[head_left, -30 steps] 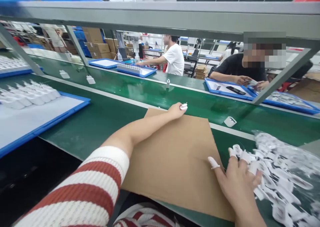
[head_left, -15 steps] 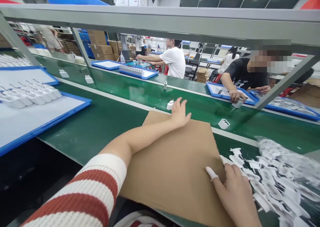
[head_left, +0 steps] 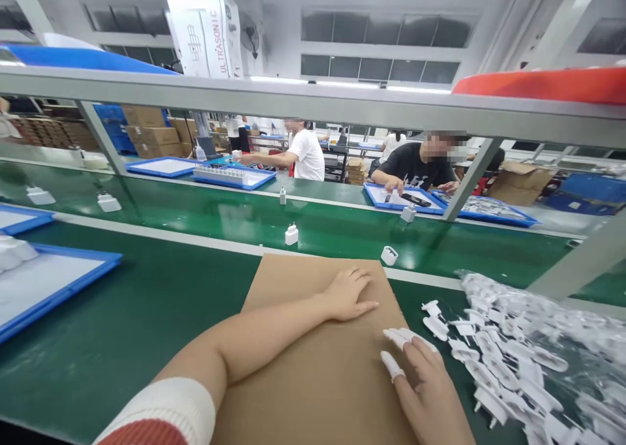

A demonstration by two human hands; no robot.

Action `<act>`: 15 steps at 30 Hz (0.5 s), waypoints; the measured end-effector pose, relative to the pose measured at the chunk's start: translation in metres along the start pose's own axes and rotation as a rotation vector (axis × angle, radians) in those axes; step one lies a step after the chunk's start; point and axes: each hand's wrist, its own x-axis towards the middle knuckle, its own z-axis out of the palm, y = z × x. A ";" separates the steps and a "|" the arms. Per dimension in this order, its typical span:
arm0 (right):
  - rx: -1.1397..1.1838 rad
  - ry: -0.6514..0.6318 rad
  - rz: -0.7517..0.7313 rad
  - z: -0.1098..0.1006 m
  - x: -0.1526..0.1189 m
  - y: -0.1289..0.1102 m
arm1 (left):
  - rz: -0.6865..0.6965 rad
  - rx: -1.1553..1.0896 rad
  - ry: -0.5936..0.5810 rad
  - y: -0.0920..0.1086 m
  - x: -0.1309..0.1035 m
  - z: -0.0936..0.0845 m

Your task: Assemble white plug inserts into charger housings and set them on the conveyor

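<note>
A flat brown cardboard sheet (head_left: 313, 373) lies on the green bench in front of me. My left hand (head_left: 349, 293) rests on its far part, palm down, with the fingers stretched out and holding nothing. Over the sheet's right edge is my right hand (head_left: 423, 373), its fingers apart and white finger cots on several fingertips. No object shows in it. Beside it, on the right, lies a pile of white plastic plug parts with pins (head_left: 493, 360). Past the sheet, a white charger plug (head_left: 291, 235) stands on the green conveyor belt, and a white charger housing (head_left: 389, 256) lies there too.
A clear plastic bag (head_left: 533, 308) lies behind the loose parts. Blue-rimmed trays (head_left: 73, 288) are at left. A grey shelf beam (head_left: 293, 102) crosses above the belt. More chargers (head_left: 109, 202) sit on the belt. Co-workers (head_left: 415, 161) sit across it.
My left hand has come back from above the belt onto the cardboard. My right hand has lifted its fingers from around the sheet's edge. The view has tilted up and turned right.
</note>
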 end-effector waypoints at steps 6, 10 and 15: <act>0.091 -0.005 0.063 -0.002 0.003 -0.017 | -0.018 -0.003 -0.119 0.006 -0.006 -0.003; 0.119 -0.031 0.040 -0.002 0.005 -0.021 | 0.009 0.053 -0.020 0.009 -0.007 -0.030; 0.244 -0.118 -0.046 0.006 0.006 -0.025 | 0.279 0.388 0.556 0.044 0.024 -0.145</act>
